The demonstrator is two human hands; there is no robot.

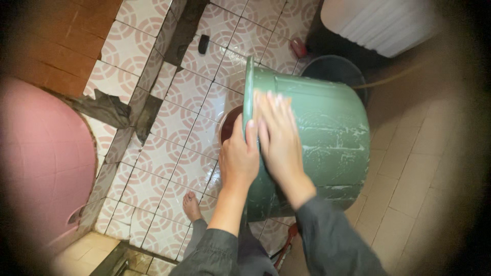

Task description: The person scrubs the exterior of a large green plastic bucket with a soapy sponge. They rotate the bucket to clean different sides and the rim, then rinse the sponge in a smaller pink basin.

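From the head camera I look straight down on a green bucket (pixel 317 138) tipped on its side, its mouth turned toward the left and its base toward the right, held above a tiled floor (pixel 169 138) with a pink circle pattern. My left hand (pixel 238 158) grips the bucket at its rim, fingers curled around the edge and the thumb pointing up along it, so that hand is closed firmly on the rim. My right hand (pixel 279 138) lies flat and open on the outer wall just beside the rim, fingers spread and pressed to the wet, soapy-streaked plastic; it holds nothing, only touches. Both arms wear dark grey sleeves (pixel 327 240). Behind the bucket's mouth I can see part of a small reddish-brown bowl (pixel 228 125) on the tiles. A bare foot (pixel 191 205) stands on the floor below my left wrist. A large pink tub (pixel 46 158) fills the left side, a dark bucket (pixel 335 71) sits beyond the green one, and a white ribbed container (pixel 381 23) is at the top right.
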